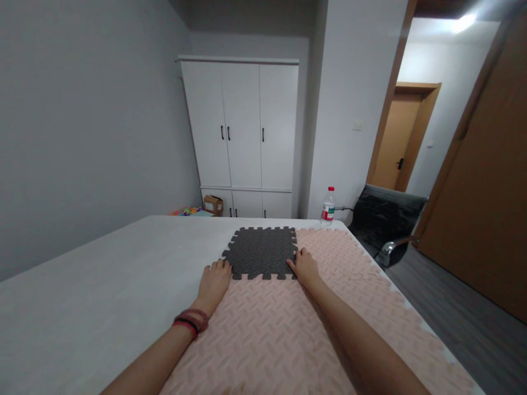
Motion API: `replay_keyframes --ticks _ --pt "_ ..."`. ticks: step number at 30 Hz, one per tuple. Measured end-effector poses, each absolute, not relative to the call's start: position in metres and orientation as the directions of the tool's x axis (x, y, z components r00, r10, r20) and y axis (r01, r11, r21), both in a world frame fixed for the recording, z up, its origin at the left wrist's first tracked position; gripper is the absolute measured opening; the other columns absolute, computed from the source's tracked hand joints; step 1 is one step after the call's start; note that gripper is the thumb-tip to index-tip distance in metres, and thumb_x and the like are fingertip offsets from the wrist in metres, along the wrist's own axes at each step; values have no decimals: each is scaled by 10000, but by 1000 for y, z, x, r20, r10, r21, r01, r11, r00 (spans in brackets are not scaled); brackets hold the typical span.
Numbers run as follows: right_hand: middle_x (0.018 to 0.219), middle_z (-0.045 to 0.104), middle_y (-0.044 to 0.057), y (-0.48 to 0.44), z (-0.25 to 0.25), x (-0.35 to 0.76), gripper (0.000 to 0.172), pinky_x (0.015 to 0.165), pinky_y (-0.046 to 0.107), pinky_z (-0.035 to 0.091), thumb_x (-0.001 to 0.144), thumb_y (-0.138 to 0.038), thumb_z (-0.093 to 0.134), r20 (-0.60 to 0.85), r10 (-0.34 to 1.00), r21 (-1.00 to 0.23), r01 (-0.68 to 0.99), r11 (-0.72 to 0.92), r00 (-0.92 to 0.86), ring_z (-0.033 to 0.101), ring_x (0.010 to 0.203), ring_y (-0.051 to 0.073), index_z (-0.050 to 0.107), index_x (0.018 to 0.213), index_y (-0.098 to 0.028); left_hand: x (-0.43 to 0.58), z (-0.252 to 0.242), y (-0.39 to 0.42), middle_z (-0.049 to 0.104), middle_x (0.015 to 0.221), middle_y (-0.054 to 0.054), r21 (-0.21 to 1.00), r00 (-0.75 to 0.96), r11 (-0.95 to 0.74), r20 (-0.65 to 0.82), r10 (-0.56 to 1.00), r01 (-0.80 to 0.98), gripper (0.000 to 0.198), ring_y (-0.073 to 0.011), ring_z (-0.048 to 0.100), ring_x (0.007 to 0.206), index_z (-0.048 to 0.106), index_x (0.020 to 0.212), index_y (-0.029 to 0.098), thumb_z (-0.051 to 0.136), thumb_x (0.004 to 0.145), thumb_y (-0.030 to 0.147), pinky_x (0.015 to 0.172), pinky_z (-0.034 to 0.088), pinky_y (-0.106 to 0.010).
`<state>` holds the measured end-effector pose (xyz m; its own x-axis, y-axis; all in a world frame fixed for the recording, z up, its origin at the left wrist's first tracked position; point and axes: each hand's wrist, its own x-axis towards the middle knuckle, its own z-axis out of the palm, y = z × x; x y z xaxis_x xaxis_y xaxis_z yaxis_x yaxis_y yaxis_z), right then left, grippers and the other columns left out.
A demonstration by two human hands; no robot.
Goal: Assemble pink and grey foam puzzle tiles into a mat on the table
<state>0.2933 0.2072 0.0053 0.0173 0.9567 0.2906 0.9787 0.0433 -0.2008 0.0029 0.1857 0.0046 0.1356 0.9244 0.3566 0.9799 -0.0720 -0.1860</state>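
Observation:
A dark grey foam mat tile (261, 249) with jigsaw edges lies at the far middle of the table. Its near edge meets a pink foam mat (263, 329), and more pink matting (337, 255) runs along its right side. My left hand (214, 281) grips the tile's near left corner, with fingers curled at the edge. At the near right corner, my right hand (306, 266) holds the tile's edge, its thumb on the top face and its fingers along the side. The fingertips' undersides are hidden.
The white table (102, 291) stretches out to the left. A water bottle (328, 206) with a red cap stands at the far right corner. Beyond are a black chair (387, 219), a white wardrobe (242, 126) and a cardboard box (213, 204).

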Motion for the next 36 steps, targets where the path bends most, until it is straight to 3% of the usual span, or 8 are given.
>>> replay_keyframes --ticks 5,12,15,20,27,29,32,36 --pt "1150 492 141 203 5 289 448 760 367 451 884 -508 336 290 957 -197 979 45 14 486 1033 267 538 1110 -179 -2 1 192 584 1002 -80 -171 124 -73 311 942 983 261 -207 548 931 563 1044 131 385 913 270 787 426 -376" --pt "1171 489 207 199 19 284 373 788 458 431 888 -353 375 267 963 -228 970 79 -16 472 1054 316 534 1124 -112 -41 12 193 547 1186 -43 -116 260 -241 203 944 964 408 -176 521 1034 501 1256 314 337 897 209 863 390 -299" --pt "1292 431 217 200 31 261 353 904 523 348 887 -261 351 292 951 -236 957 170 -97 392 1174 319 510 1166 -115 -48 14 190 527 1194 -56 -107 273 -256 205 940 961 426 -188 504 1056 482 1277 326 333 892 219 900 364 -321" --pt "1482 241 80 202 31 188 516 1028 470 245 885 -466 331 312 906 -268 889 372 -285 200 1340 229 354 1340 -224 -49 9 191 470 1250 -90 -109 261 -241 233 937 964 432 -222 461 1132 475 1283 329 345 883 230 956 323 -380" --pt "1506 116 117 218 -2 137 780 1029 612 -29 809 -672 269 45 931 -434 832 346 -363 26 1378 292 202 1429 -203 -56 -4 199 433 1360 -75 -99 262 -247 189 946 964 456 -214 445 1195 402 1335 315 310 896 232 995 315 -394" --pt "1502 143 123 223 2 143 803 1039 599 -6 777 -663 371 19 917 -475 804 359 -398 53 1376 301 243 1416 -194 -56 -4 199 436 1365 -73 -97 265 -251 177 948 963 457 -214 437 1209 390 1341 311 302 898 241 997 313 -402" --pt "1470 274 91 228 15 167 663 1085 472 99 814 -543 402 48 910 -503 777 378 -411 187 1358 237 334 1378 -202 -55 -1 197 450 1355 -81 -99 269 -255 168 948 962 463 -221 443 1209 377 1348 309 290 897 247 1002 299 -435" --pt "1490 228 62 230 33 231 534 1095 299 93 870 -329 300 164 926 -502 779 376 -341 133 1368 133 323 1377 -164 -55 4 196 475 1331 -92 -110 291 -276 164 943 955 463 -231 474 1178 397 1337 310 289 893 239 1002 287 -470"
